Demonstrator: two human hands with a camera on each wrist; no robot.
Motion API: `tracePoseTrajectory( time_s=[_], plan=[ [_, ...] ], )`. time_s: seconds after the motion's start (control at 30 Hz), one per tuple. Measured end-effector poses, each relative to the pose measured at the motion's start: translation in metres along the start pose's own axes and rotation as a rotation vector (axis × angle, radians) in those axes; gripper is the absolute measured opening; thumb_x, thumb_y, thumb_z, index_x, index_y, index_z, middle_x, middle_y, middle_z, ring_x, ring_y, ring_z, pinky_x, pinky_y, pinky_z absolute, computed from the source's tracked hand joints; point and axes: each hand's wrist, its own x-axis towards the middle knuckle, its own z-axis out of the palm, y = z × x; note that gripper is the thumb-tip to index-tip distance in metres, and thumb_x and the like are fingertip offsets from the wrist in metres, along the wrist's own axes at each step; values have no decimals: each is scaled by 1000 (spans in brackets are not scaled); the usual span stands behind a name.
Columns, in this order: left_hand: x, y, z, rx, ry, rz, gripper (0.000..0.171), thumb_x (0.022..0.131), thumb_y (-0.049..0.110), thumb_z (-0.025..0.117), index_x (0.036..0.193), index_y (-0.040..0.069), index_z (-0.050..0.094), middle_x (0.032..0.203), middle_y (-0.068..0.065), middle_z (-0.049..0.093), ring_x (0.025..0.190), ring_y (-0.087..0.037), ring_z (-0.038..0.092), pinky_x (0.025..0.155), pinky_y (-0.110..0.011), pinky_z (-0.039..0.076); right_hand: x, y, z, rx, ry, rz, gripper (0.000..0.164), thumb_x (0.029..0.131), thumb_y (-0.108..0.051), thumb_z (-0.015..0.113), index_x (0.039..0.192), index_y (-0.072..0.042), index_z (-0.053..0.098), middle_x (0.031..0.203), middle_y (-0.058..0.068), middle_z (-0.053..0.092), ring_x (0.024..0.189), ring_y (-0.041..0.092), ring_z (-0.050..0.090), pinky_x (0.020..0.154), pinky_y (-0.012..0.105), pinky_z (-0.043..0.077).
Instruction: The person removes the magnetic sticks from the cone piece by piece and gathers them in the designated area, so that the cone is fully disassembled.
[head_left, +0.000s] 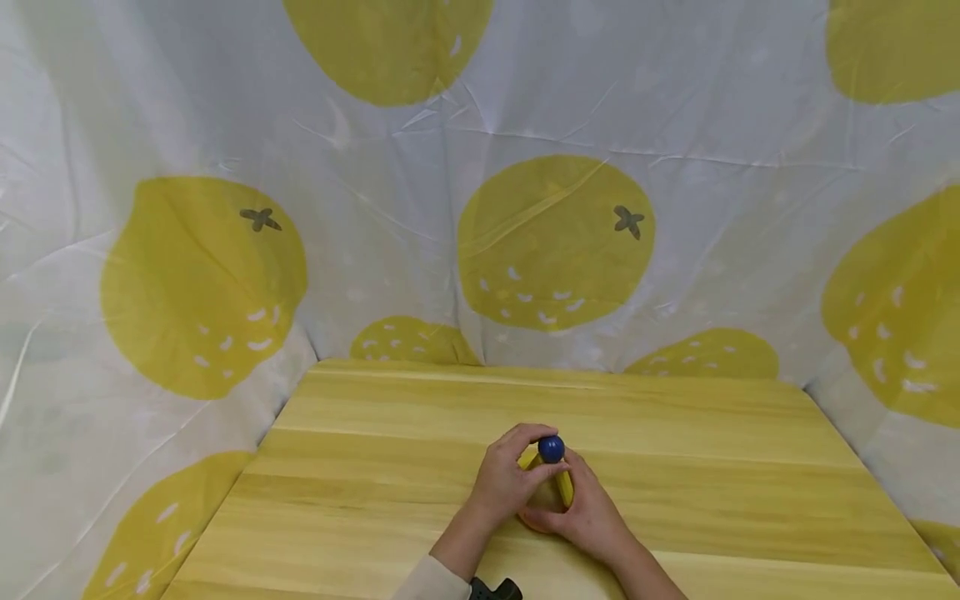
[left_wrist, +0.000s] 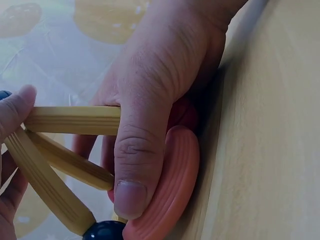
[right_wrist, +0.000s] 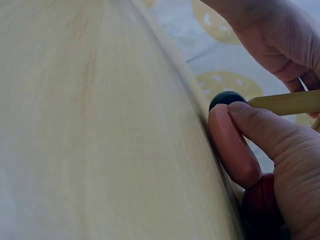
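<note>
I had the wooden table (head_left: 375, 467) in the head view, enclosed on its left, far and right sides by a white curtain with yellow fruit prints (head_left: 555, 242). Both hands met at the near centre of the table around a small wooden toy (head_left: 551, 475).

Left hand (head_left: 504, 486): fingers curled round the toy's pale wooden rods (left_wrist: 75, 120), thumb pressed across the pink ridged disc (left_wrist: 170, 190). Right hand (head_left: 592, 512): thumb laid on the rim of that same disc (right_wrist: 232, 147), remaining fingers wrapped under a dark red part (right_wrist: 262, 205). Both hands therefore gripped the toy, which rested with its disc against the tabletop.

Risk, as I judged it: the rods meet at angles and appear jointed at the blue ball (head_left: 551, 448). Uneven pressure from either thumb could slide the disc along the smooth tabletop or twist a rod out of its seat. The thumbs bear on a narrow rim, so grip could slip.

View differences: the head view showed only the blue ball and a yellow sliver between the hands. The left wrist view revealed three separate rods; the right wrist view revealed the red part and the disc's contact with the table.
</note>
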Motion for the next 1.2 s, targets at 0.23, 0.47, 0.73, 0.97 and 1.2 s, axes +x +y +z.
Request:
tracePoseTrajectory(
  time_s=[0.23,0.47,0.73,0.97,1.2],
  plan=[
    [-1,-4,-1,58,78,50,49,77,16,89,122,13,69,113,-3,75,98,-16,70,86,-28,59,1,1,3,-13,19,-7,102,67,-59,91,151,-48,35,158,-4,41,148,29,39,116,64,34],
    [-2,-4,0,48,118,56,50,76,17,89,122,16,70,105,-3,74,82,-15,61,71,-21,55,0,2,4,-5,27,-22,101,66,-57,92,149,-50,36,155,-4,44,144,25,43,115,56,37],
    [-3,-11,1,42,162,76,49,77,14,89,122,11,69,105,-6,75,77,-16,64,68,-22,56,3,0,2,-13,15,-11,101,66,-58,92,149,-50,35,154,-7,43,135,17,50,110,48,43],
    [-7,-16,5,-20,231,36,48,81,8,85,126,7,66,109,-9,75,71,-15,65,65,-26,58,2,0,3,-16,19,27,104,66,-56,93,151,-42,36,153,-2,46,127,19,54,104,45,47],
    [-8,-19,1,-107,232,-75,48,84,6,83,128,7,64,109,-11,75,77,-15,70,69,-27,60,1,1,3,-19,26,24,111,63,-55,94,155,-31,37,153,-4,46,124,15,56,105,41,48]
  ],
)
